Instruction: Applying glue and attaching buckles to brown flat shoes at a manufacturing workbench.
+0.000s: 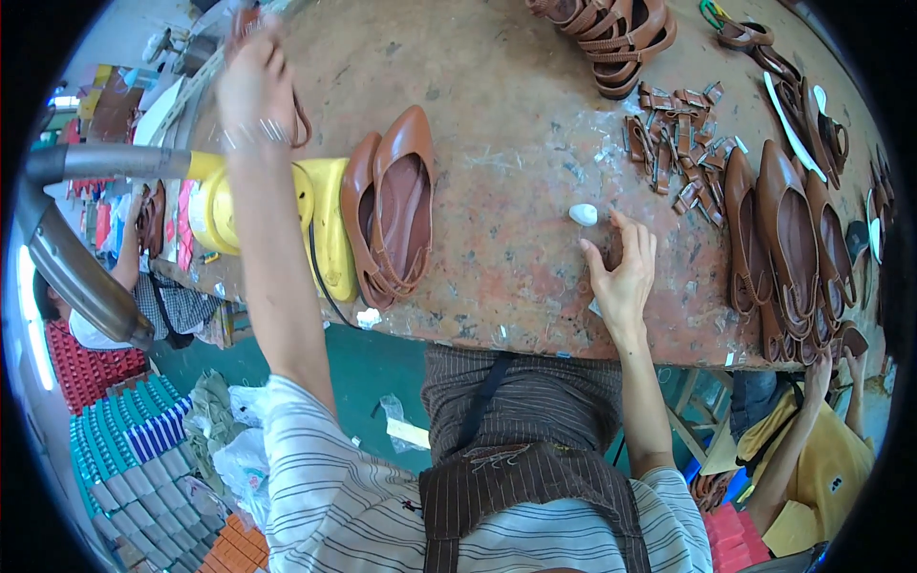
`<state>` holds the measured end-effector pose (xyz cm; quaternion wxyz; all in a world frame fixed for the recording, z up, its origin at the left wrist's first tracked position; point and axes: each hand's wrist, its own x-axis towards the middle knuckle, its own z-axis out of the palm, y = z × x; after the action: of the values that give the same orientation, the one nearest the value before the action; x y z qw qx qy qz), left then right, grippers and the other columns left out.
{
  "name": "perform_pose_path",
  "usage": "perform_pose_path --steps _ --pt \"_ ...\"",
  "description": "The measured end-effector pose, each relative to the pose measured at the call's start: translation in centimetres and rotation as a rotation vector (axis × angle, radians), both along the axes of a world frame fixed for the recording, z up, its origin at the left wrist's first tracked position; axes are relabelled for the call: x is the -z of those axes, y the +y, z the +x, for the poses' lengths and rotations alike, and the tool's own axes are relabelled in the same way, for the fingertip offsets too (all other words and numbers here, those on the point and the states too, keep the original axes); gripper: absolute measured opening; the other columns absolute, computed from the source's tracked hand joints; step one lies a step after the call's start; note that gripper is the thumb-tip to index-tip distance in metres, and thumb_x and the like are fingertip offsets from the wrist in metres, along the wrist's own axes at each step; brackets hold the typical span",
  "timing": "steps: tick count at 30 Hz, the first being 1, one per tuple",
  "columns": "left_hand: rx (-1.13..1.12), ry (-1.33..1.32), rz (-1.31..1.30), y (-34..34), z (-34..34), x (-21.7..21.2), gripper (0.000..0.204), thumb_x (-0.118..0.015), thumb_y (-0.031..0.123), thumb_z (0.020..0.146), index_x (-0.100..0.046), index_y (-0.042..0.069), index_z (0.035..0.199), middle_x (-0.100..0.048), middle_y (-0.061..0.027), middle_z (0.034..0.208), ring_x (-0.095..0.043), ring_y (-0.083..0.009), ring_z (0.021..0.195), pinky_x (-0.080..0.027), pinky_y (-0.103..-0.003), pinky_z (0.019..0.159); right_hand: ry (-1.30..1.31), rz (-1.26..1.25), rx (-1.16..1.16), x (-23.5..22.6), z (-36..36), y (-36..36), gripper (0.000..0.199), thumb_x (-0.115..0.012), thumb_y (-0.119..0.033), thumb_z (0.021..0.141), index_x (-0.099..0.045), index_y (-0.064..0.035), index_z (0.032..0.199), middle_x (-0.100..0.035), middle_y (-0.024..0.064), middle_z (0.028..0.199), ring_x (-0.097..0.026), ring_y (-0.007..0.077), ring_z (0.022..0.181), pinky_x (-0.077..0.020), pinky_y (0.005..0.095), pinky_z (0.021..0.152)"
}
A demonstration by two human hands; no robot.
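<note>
Out at the far left, my left hand (256,86), blurred by motion, is closed over a brown shoe (245,23). Part of the shoe shows past the fingers and a strap loops beside the hand; the rest is hidden. My right hand (626,272) rests low over the worn table (497,181), thumb and fingers apart, with nothing visible in it. Just beyond its fingertips lies a small white lump (583,215), apart from them. Between my arms stands a pair of brown slingback shoes (401,181) against a yellow lamp-like fixture (325,224).
Brown bow pieces (680,143) lie heaped right of centre. Several brown shoes (788,229) line the right side, near a co-worker's hands (831,368). Strappy brown shoes (626,38) are stacked at the back. A grey metal arm (81,258) reaches in from the left.
</note>
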<state>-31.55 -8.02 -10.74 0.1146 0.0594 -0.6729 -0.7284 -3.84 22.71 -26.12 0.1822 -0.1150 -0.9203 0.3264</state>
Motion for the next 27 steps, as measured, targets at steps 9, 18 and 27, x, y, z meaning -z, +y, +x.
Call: perform_pose_path --steps 9,18,27 --pt "0.181 0.069 -1.616 3.8 15.7 8.1 0.053 -0.058 0.005 0.081 -0.047 0.013 0.133 -0.056 -0.0169 0.094 -0.06 -0.0357 0.085 -0.049 -0.044 0.069 0.027 -0.132 -0.018 0.6 -2.7 -0.4 0.03 -0.076 -0.016 0.071 -0.064 -0.0067 0.096 -0.06 0.0075 0.089 -0.054 0.0257 0.086 -0.0419 0.0359 0.08" --pt "0.343 0.141 -0.843 8.7 25.1 5.7 0.056 -0.05 -0.006 0.085 -0.039 0.004 0.14 -0.053 -0.0153 0.13 -0.056 -0.0239 0.11 -0.044 -0.031 0.091 0.142 -0.873 -0.004 0.4 1.1 0.5 0.015 -0.068 -0.002 0.083 -0.056 -0.0009 0.092 -0.066 0.0097 0.105 -0.061 0.0116 0.086 -0.0505 0.0258 0.075" --pt "0.465 -0.183 -1.045 9.9 33.5 10.7 0.057 -0.059 0.004 0.082 -0.042 0.005 0.137 -0.049 -0.0198 0.114 -0.055 -0.0373 0.095 -0.045 -0.037 0.083 -0.037 -0.517 -0.187 -1.1 6.5 1.1 0.02 -0.073 -0.001 0.076 -0.067 0.0 0.095 -0.069 0.0077 0.09 -0.06 0.0117 0.078 -0.0485 0.0262 0.069"
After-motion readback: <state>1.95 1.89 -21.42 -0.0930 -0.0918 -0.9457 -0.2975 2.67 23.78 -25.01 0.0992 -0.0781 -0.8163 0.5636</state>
